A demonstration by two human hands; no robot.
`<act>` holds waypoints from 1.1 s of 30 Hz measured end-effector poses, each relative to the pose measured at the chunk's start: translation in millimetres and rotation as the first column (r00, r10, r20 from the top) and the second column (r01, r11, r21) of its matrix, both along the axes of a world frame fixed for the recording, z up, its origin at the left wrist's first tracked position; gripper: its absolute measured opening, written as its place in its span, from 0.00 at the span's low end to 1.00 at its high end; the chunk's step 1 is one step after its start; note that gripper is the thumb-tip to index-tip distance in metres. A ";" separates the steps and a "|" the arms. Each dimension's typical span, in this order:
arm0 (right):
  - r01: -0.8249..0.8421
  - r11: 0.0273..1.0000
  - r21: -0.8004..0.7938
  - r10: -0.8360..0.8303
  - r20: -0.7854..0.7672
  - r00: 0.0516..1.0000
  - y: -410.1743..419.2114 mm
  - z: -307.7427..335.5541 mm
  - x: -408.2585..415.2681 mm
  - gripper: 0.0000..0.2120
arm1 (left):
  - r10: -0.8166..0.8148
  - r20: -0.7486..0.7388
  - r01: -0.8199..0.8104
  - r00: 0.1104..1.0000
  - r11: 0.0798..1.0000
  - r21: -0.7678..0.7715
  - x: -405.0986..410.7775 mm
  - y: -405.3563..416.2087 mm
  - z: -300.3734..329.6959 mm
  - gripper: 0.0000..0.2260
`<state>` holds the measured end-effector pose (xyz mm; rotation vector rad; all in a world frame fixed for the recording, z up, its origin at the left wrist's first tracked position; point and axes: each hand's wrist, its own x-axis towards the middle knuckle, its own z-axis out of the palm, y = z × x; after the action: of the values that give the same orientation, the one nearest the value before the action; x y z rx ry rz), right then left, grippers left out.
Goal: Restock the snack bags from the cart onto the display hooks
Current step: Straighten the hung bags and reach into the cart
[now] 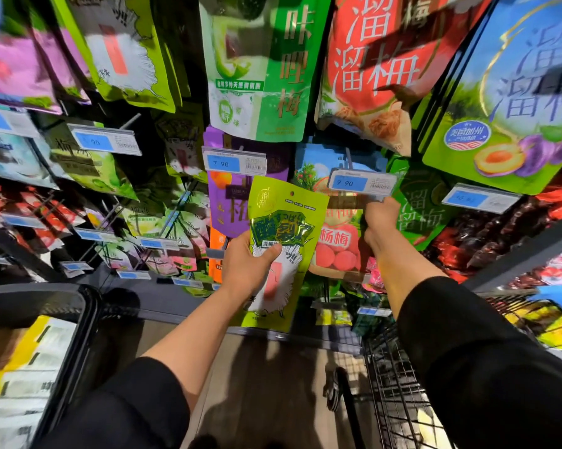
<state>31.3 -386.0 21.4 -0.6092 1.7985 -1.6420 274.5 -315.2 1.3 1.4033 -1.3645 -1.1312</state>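
- Display wall (189,76): packed with hanging snack bags in several rows, each hook fronted by a blue price tag. Most hooks look full, so much of the stock is already up; how many bags are left I cannot tell.
- Wire cart (399,393) at the lower right, close against the base of the display; a yellow-and-white pack shows through the mesh, so at least some stock seems to remain.
- Dark bin (63,322) at the lower left holds yellow-and-white packs. Between bin and cart only a narrow strip of floor is open.
- Lime-green snack bag (286,222): upright, in front of the middle rows, its top edge just below the 7.90 tag (233,163). Not yet on a hook; its hang hole is free.
- Peach bag (334,244) hangs just behind and to the right, partly covered by the lime one.
- Left hand (245,267): closed round the lime bag's lower half, thumb across the front, fingers behind. Firm hold.
- Right hand (378,222): raised to the 9.90 tag (360,183), fingers curled at its lower edge, apparently gripping the tag or hook end; the exact contact is hidden.
- Room judged tight: bags overlap on every side, and neighbouring tags jut out toward the person.
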 end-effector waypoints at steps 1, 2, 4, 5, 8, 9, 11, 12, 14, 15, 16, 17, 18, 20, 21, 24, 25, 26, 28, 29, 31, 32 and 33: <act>0.037 0.999 0.037 -0.036 -0.027 0.999 -8.0 -2.8 -0.3 0.07 | 0.000 -0.002 0.000 1.000 1.000 0.005 -0.4 0.6 0.0 0.12; 0.070 0.994 0.087 -0.064 -0.065 0.996 -12.1 -5.1 -1.3 0.05 | 0.002 -0.014 -0.002 1.000 1.000 0.017 -0.1 0.3 -1.8 0.16; 0.153 0.966 0.209 -0.120 -0.161 0.980 -8.1 -10.7 0.2 0.10 | 0.009 -0.040 -0.008 0.999 1.000 0.027 1.6 0.6 -5.6 0.21; 0.223 0.941 0.254 -0.160 -0.247 0.956 0.3 -11.8 5.0 0.16 | 0.011 -0.049 -0.010 0.999 1.000 0.023 3.2 1.5 -7.2 0.21; 0.254 0.960 0.118 -0.212 -0.287 0.934 35.5 -16.5 34.7 0.19 | 0.023 -0.100 -0.021 0.995 0.999 0.027 10.8 4.5 -13.0 0.20; 0.116 0.992 0.052 -0.108 -0.148 0.983 46.0 -17.2 46.8 0.17 | 0.029 -0.123 -0.026 0.992 0.999 0.028 14.5 6.6 -14.5 0.20; -0.288 0.956 -0.049 0.292 0.181 0.939 61.5 -5.6 71.3 0.21 | 0.030 -0.150 -0.023 0.988 0.999 0.047 23.2 12.0 -8.9 0.19; -0.462 0.882 -0.092 0.469 0.262 0.844 66.7 4.0 81.3 0.22 | 0.040 -0.147 -0.032 0.988 0.998 0.056 25.0 18.5 3.5 0.17; -0.642 0.743 -0.188 0.666 0.300 0.683 68.9 24.4 97.4 0.17 | 0.047 -0.125 -0.040 0.991 0.997 0.060 31.2 26.8 17.3 0.09; -0.663 0.717 -0.218 0.695 0.305 0.651 67.3 34.7 105.7 0.15 | 0.051 -0.106 -0.046 0.993 0.998 0.048 34.6 30.2 22.4 0.08; -0.659 0.714 -0.234 0.698 0.305 0.648 65.6 44.7 113.5 0.15 | 0.068 -0.093 -0.066 0.993 0.998 0.024 39.2 32.7 26.6 0.07; -0.655 0.716 -0.242 0.697 0.300 0.651 59.8 50.3 121.1 0.15 | 0.077 -0.076 -0.078 0.994 0.997 -0.004 44.7 34.7 31.0 0.07; -0.654 0.721 -0.230 0.693 0.279 0.665 55.2 57.3 129.7 0.17 | 0.084 -0.076 -0.085 0.994 0.996 -0.016 50.2 34.0 33.1 0.06; -0.655 0.730 -0.195 0.684 0.207 0.700 48.5 73.4 149.0 0.26 | 0.117 -0.105 -0.122 0.988 0.992 -0.041 63.8 34.1 41.8 0.06; -0.664 0.724 -0.187 0.690 0.175 0.703 43.1 81.7 158.9 0.31 | 0.142 -0.125 -0.152 0.982 0.986 -0.069 69.7 33.5 49.4 0.10; -0.639 0.703 -0.313 0.697 0.125 0.706 24.8 104.4 189.5 0.24 | 0.199 -0.168 -0.224 0.966 0.964 -0.146 94.1 24.2 76.9 0.21; -0.636 0.712 -0.297 0.686 0.107 0.719 20.7 116.9 200.9 0.29 | 0.221 -0.171 -0.251 0.960 0.950 -0.186 102.6 21.7 90.3 0.15; -0.633 0.712 -0.305 0.686 0.107 0.720 17.3 130.3 211.8 0.37 | 0.232 -0.176 -0.269 0.957 0.935 -0.231 113.3 14.0 97.0 0.11; -0.626 0.688 -0.368 0.699 0.105 0.707 1.9 146.2 231.4 0.35 | 0.262 -0.184 -0.310 0.947 0.895 -0.322 133.7 0.5 114.8 0.12; -0.629 0.679 -0.380 0.702 0.083 0.707 -0.5 159.3 242.8 0.29 | 0.286 -0.196 -0.340 0.938 0.868 -0.363 144.8 -7.3 124.9 0.15; -0.617 0.693 -0.372 0.673 0.029 0.739 -4.6 188.0 266.2 0.16 | 0.323 -0.211 -0.385 0.922 0.819 -0.426 166.6 -26.8 142.5 0.24; -0.621 0.686 -0.380 0.673 0.005 0.740 -6.9 200.9 277.2 0.08 | 0.339 -0.207 -0.397 0.918 0.804 -0.444 176.6 -36.9 152.9 0.29; -0.616 0.683 -0.393 0.668 -0.005 0.744 -15.5 209.4 287.3 0.05 | 0.339 -0.180 -0.384 0.923 0.790 -0.479 185.7 -46.5 164.0 0.34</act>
<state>318.6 -401.5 230.8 -1.1223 0.9737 -1.4566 460.3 -361.7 165.2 1.1414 -1.1521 -0.5136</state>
